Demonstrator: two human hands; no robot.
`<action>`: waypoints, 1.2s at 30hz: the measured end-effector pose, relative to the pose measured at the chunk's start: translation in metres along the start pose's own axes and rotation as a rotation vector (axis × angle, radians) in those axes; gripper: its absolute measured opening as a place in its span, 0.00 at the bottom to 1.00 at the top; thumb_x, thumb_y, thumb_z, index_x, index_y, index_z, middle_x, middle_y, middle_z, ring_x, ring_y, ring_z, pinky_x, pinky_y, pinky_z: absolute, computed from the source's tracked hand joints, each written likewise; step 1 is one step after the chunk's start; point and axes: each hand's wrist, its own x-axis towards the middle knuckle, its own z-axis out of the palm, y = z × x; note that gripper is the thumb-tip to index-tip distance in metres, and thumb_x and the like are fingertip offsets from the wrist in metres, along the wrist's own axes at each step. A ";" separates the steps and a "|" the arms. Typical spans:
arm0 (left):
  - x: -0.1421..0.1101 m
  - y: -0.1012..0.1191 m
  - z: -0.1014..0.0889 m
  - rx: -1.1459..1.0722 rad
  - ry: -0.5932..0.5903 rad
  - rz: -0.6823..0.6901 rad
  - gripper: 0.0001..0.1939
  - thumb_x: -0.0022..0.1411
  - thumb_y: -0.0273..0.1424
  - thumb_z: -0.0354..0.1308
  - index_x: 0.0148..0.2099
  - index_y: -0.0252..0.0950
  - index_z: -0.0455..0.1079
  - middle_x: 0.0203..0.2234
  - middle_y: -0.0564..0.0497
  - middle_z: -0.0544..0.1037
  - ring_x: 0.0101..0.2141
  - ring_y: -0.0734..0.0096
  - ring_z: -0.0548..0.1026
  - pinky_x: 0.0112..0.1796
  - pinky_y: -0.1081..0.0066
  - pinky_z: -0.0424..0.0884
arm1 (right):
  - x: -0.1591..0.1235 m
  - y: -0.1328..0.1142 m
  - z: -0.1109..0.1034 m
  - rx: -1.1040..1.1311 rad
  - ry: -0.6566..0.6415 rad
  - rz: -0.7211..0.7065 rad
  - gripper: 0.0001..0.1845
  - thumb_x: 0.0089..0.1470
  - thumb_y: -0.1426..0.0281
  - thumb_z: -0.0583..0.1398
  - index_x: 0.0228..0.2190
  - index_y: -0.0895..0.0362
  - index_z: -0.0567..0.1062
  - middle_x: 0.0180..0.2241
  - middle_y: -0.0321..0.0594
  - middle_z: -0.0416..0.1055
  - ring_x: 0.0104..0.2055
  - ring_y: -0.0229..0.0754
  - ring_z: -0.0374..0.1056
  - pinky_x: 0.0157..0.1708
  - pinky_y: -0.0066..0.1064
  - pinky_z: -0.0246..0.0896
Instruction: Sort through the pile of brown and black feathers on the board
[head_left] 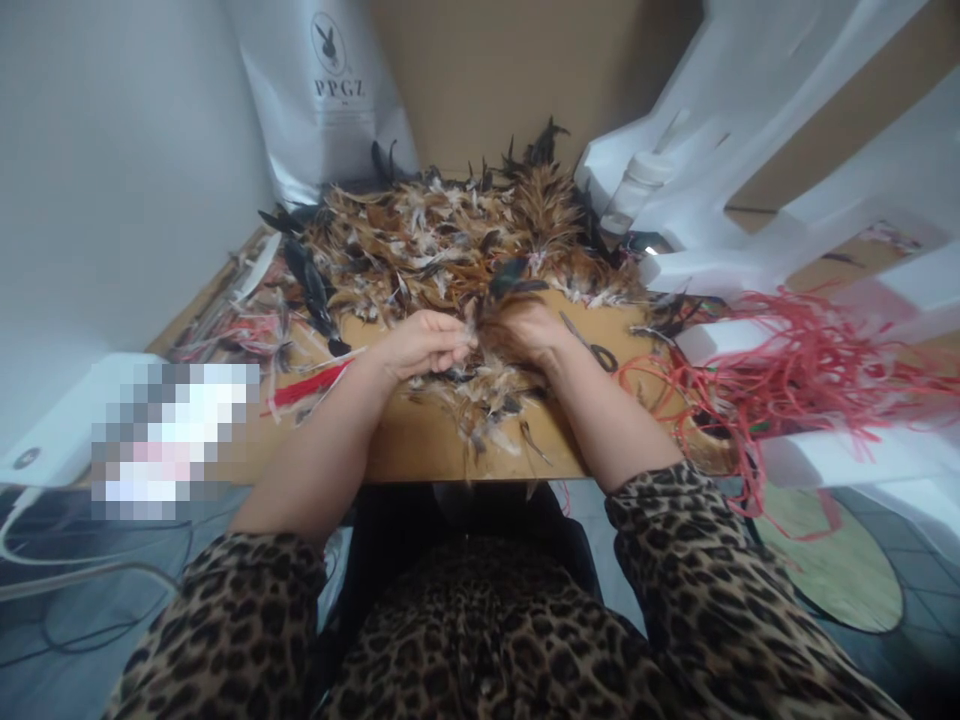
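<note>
Both hands meet over the near part of the table. My left hand (431,343) is closed in a pinch on the pale, fluffy base of some feathers. A bunch of brown and dark feathers (510,285) stands up from my right hand (521,332), whose fingers are closed and partly hidden behind it. Below the hands lies a small heap of loose brown and cream feathers (487,405). Beyond them spreads a large pile of brown, white and black feathers (442,235). A pair of scissors (600,352) rests just right of my right wrist.
Red plastic strips (810,370) tangle over white foam pieces (810,455) at the right. A clear jar (636,190) stands behind. Red ties (315,385) and a black feather bundle (311,290) lie left. A silver bag (330,120) stands at the back; a white box (75,420) sits left.
</note>
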 end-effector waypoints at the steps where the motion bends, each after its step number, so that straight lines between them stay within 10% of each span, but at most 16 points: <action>1: 0.001 -0.002 0.000 -0.101 -0.002 0.012 0.12 0.44 0.31 0.67 0.28 0.28 0.72 0.15 0.53 0.70 0.12 0.86 0.62 0.12 0.85 0.53 | 0.000 0.001 0.004 0.024 0.040 -0.024 0.13 0.41 0.60 0.62 0.22 0.58 0.71 0.27 0.36 0.70 0.32 0.36 0.64 0.35 0.28 0.60; 8: 0.004 -0.003 0.003 -0.462 -0.081 -0.054 0.02 0.50 0.22 0.60 0.27 0.29 0.69 0.14 0.58 0.62 0.09 0.92 0.52 0.10 0.89 0.45 | 0.004 0.002 0.023 0.376 0.138 -0.078 0.19 0.28 0.63 0.69 0.20 0.58 0.68 0.20 0.31 0.66 0.26 0.32 0.62 0.33 0.27 0.59; 15: 0.004 -0.003 0.004 -0.497 -0.058 -0.091 0.01 0.52 0.22 0.59 0.30 0.28 0.69 0.14 0.59 0.60 0.10 0.93 0.53 0.10 0.90 0.45 | 0.004 0.001 0.023 0.260 0.207 -0.132 0.15 0.34 0.63 0.67 0.20 0.59 0.68 0.20 0.32 0.67 0.25 0.31 0.62 0.33 0.27 0.59; 28: 0.004 0.002 -0.015 0.140 0.282 0.043 0.15 0.43 0.35 0.68 0.30 0.28 0.75 0.17 0.52 0.72 0.15 0.83 0.67 0.16 0.82 0.60 | 0.008 0.003 0.011 -0.049 0.399 -0.064 0.09 0.36 0.68 0.63 0.19 0.60 0.70 0.18 0.31 0.65 0.21 0.30 0.56 0.25 0.25 0.51; 36: 0.012 -0.004 -0.008 0.153 0.403 0.298 0.15 0.43 0.38 0.67 0.27 0.30 0.74 0.19 0.51 0.73 0.16 0.84 0.65 0.17 0.81 0.58 | 0.014 0.017 0.017 0.161 0.401 0.115 0.09 0.32 0.69 0.64 0.18 0.60 0.69 0.14 0.30 0.64 0.18 0.29 0.55 0.21 0.23 0.49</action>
